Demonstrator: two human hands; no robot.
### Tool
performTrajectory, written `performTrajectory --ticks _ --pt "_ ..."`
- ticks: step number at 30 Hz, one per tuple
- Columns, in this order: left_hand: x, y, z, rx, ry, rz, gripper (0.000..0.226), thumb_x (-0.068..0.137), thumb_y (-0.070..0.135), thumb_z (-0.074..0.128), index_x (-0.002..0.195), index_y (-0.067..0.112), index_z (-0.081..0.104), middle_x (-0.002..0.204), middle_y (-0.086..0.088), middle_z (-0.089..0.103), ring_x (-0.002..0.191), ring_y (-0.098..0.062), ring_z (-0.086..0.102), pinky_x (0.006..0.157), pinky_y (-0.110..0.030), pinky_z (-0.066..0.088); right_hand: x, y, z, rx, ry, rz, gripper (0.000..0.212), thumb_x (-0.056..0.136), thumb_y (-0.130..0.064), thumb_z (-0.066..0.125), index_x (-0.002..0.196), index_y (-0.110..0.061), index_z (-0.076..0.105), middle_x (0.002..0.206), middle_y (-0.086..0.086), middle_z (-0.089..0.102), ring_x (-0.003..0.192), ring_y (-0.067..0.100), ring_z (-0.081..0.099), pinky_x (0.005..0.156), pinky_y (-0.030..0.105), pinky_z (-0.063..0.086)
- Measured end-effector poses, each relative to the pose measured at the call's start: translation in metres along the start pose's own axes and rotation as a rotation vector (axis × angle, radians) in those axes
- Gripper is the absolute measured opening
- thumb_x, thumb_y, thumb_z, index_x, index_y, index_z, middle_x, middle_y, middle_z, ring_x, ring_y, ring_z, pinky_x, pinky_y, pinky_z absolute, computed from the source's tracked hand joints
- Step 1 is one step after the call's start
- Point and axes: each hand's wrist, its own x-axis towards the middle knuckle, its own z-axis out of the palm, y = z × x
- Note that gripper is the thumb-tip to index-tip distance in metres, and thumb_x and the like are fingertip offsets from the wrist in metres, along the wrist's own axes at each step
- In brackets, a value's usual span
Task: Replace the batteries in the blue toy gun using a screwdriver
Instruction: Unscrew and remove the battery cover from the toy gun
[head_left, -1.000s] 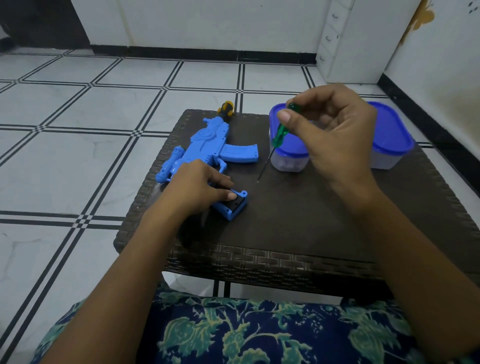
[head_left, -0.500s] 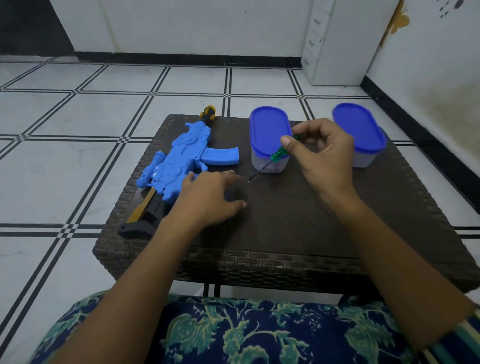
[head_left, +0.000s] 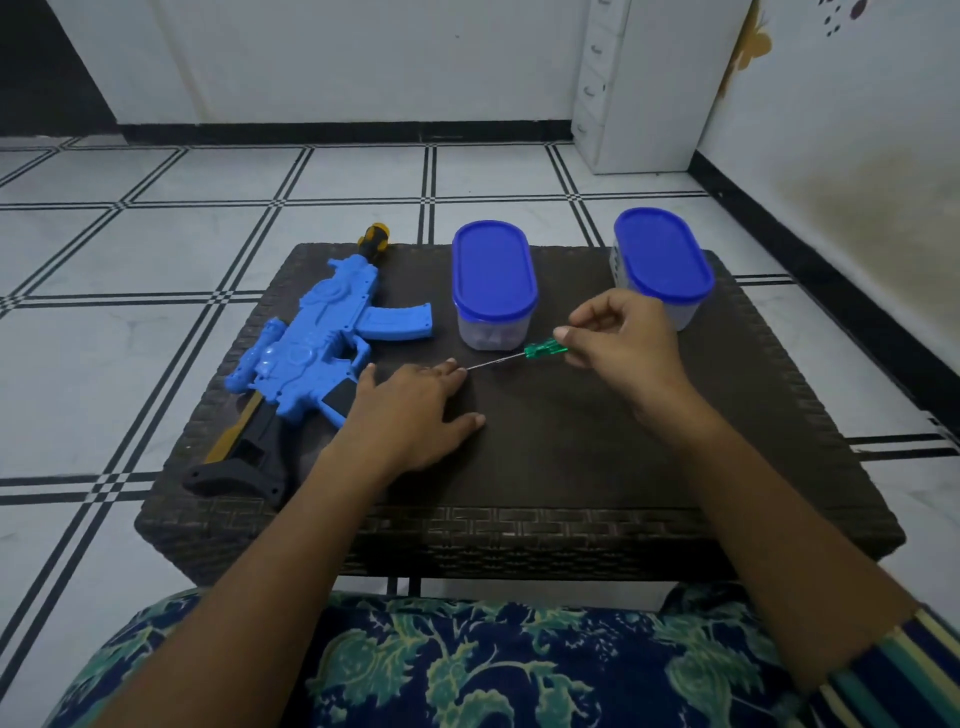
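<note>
The blue toy gun (head_left: 317, 353) lies on the left side of the dark wicker table (head_left: 571, 467), its black stock toward the front-left corner. My left hand (head_left: 415, 410) rests flat on the table just right of the gun's grip, fingers spread. My right hand (head_left: 618, 343) pinches the green handle of a thin screwdriver (head_left: 540, 349) that lies almost level, its metal tip close to my left fingertips. Any battery cover is hidden under my left hand or out of sight.
Two clear containers with blue lids stand at the back: one in the middle (head_left: 492, 280), one at the right (head_left: 662, 260). A yellow-and-black screwdriver handle (head_left: 374, 240) pokes out behind the gun's muzzle. White drawers (head_left: 639, 83) stand by the wall; tiled floor surrounds the table.
My left hand has let go of the gun's grip and now lies flat on the table. My right hand lowered the green screwdriver from upright to nearly level. The camera view pulled back.
</note>
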Motion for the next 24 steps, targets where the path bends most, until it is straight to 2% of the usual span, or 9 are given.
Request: performTrajectory --ticks 7,11,15,19,21,24 --pt "0.002 -0.001 0.001 -0.011 0.018 0.011 0.064 0.091 0.06 0.04 0.148 0.032 0.028 0.157 0.013 0.023 0.142 -0.016 0.026 0.114 -0.051 0.021 0.003 -0.001 -0.016 -0.377 -0.239 0.119 0.021 0.075 -0.004 0.08 0.086 -0.015 0.066 0.087 0.003 0.067 0.087 0.016 0.066 0.074 0.025 0.054" --pt "0.002 -0.005 -0.004 -0.136 0.076 0.03 0.059 0.09 0.053 0.05 0.143 0.029 0.038 0.15 0.009 0.039 0.127 -0.022 0.048 0.107 -0.048 0.036 0.001 0.0 -0.01 -0.512 -0.347 0.102 0.031 0.072 -0.003 0.082 0.097 -0.015 0.069 0.096 0.005 0.068 0.09 0.018 0.066 0.084 0.032 0.057" --pt "-0.007 -0.014 -0.008 -0.217 0.192 -0.009 0.055 0.083 0.051 0.062 0.132 0.027 0.054 0.13 0.003 0.061 0.115 -0.022 0.057 0.099 -0.043 0.046 -0.001 -0.003 -0.002 -0.632 -0.321 0.002 0.034 0.074 -0.009 0.081 0.103 -0.018 0.066 0.103 0.001 0.064 0.093 0.016 0.062 0.081 0.029 0.054" --pt "-0.022 -0.026 -0.008 -0.164 0.226 -0.067 0.072 0.071 0.06 0.069 0.13 0.021 0.056 0.128 0.001 0.06 0.117 -0.021 0.055 0.096 -0.042 0.048 -0.011 -0.016 0.018 -0.632 -0.241 -0.193 0.029 0.078 -0.008 0.075 0.103 -0.019 0.065 0.103 0.0 0.062 0.09 0.016 0.062 0.086 0.035 0.055" --pt "-0.031 -0.034 -0.007 -0.114 0.246 -0.083 0.076 0.067 0.061 0.071 0.128 0.019 0.055 0.129 0.001 0.057 0.118 -0.02 0.053 0.095 -0.042 0.048 -0.018 -0.026 0.032 -0.569 -0.292 -0.295 0.025 0.078 -0.007 0.074 0.101 -0.016 0.067 0.098 0.001 0.063 0.086 0.017 0.062 0.083 0.034 0.055" --pt "-0.041 -0.043 0.0 -0.14 0.293 -0.101 0.078 0.066 0.057 0.074 0.128 0.016 0.053 0.143 -0.002 0.044 0.129 -0.021 0.043 0.101 -0.041 0.043 -0.028 -0.039 0.056 -0.533 -0.482 -0.39 0.026 0.08 -0.005 0.074 0.105 -0.011 0.068 0.096 0.002 0.063 0.086 0.016 0.062 0.085 0.034 0.055"
